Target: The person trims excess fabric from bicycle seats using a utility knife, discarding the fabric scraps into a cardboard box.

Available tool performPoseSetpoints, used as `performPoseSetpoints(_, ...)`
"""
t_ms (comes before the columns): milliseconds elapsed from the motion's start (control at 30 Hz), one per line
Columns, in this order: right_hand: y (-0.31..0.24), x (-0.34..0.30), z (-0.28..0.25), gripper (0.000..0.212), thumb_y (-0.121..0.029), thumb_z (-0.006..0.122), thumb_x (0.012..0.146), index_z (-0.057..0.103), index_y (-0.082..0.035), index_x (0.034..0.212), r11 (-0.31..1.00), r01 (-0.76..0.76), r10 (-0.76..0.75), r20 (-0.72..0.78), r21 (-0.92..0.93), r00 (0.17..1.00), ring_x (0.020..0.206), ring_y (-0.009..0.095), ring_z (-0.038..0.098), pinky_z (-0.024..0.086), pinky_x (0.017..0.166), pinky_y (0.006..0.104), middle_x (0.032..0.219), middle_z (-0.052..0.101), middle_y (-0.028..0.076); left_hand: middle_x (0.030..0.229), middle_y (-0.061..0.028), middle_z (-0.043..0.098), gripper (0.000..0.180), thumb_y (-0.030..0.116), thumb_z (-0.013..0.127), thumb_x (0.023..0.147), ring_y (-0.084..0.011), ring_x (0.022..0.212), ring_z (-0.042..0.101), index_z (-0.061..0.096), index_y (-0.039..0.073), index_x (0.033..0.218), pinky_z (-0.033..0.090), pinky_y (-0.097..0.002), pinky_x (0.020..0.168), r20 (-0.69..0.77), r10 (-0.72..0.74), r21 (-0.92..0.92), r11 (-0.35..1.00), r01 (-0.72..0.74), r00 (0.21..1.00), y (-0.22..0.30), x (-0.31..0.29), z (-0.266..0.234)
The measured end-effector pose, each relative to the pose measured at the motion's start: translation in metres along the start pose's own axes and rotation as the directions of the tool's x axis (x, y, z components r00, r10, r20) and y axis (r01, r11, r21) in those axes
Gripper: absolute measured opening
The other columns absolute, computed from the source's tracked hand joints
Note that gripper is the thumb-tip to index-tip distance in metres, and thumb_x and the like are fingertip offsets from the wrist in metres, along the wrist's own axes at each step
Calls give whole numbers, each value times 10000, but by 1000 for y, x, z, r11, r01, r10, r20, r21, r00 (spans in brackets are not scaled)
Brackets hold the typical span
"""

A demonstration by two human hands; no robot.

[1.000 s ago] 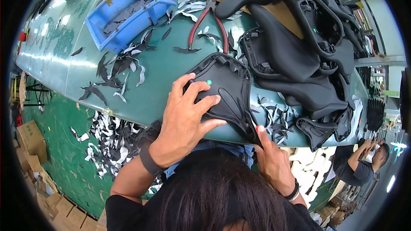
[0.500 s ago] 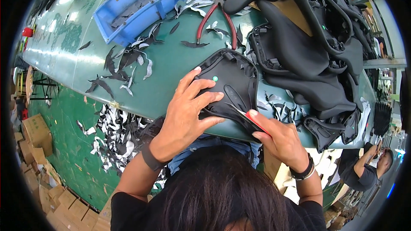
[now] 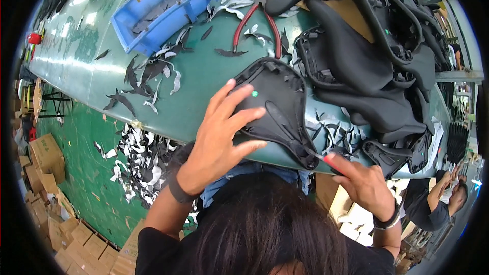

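A black bicycle saddle [image 3: 272, 84] lies underside up at the table's front edge, its wide end away from me and its narrow nose toward me. My left hand [image 3: 216, 130] rests over its left side, fingers spread and stretched out. Beside the saddle's nose, my right hand [image 3: 359, 175] is closed around a red cutter knife [image 3: 327, 157] whose thin blade points up and left toward the nose. Most of the handle is hidden in my fist. Red-handled pliers [image 3: 277, 35] lie splayed just beyond the saddle.
More black saddles [image 3: 346, 51] are piled on the right of the green table [image 3: 204, 76]. A blue bin [image 3: 147, 35] with dark scraps stands far left. Cut strips [image 3: 145, 165] are heaped on the floor. Cardboard boxes [image 3: 48, 158] stand left; another person [image 3: 433, 201] is at right.
My right hand has moved right and slightly down with the knife, from the saddle's middle past its nose. My left hand and the saddle stay nearly in place.
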State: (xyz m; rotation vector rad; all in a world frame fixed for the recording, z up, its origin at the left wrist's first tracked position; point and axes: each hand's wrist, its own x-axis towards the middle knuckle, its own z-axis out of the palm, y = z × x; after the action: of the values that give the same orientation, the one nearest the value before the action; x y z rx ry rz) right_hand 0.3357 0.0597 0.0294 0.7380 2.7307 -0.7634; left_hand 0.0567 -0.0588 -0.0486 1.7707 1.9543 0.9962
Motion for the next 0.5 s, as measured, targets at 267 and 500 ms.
performPoseSetpoints(267,-23,45,64,421,-151,598,916,430,4,1269,825,8,110,-175,565,978,1002,433,606,504,827,406,1158,610,205,1029,-180,653,614,139,683,884,-195,922,649,299,-75,1313,510,-301,805,10,-723,-719,475,507,691,35,-20,41)
performPoseSetpoints(500,-2,39,78,353,-163,492,978,419,22,1269,554,72,411,-348,829,843,669,123,582,502,629,265,987,629,91,1036,-146,612,538,142,595,916,-210,899,621,370,6,1385,489,-316,815,184,-509,-371,756,539,841,1,21,-20)
